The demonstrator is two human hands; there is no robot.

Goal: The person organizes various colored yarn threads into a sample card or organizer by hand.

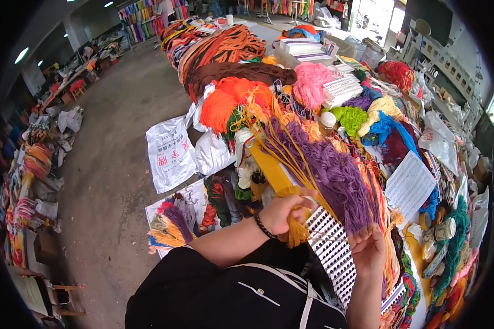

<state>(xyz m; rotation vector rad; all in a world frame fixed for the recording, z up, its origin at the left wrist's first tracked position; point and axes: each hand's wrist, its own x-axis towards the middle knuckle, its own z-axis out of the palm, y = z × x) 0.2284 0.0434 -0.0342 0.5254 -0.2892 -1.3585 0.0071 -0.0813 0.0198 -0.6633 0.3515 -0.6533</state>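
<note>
My left hand [282,213], with a dark beaded bracelet at its wrist, is closed around a bundle of mustard-yellow thread [297,233]. Loose yellow strands [295,147] stretch from near this hand up over the heap. My right hand [367,248] is curled closed beside the purple thread [340,178]; what its fingers hold, if anything, is hidden. Between and below the hands lies a white card strip [335,257] with rows of dark holes. A flat yellow board or strip [270,167] lies just beyond my left hand.
Orange thread [233,101], pink thread [311,85] and a white-lidded jar [327,122] crowd the table. A written paper sheet [410,187] lies at right. White printed sacks [171,153] are at the table's left side, beside the concrete floor [115,131]. A wooden stool [66,299] stands lower left.
</note>
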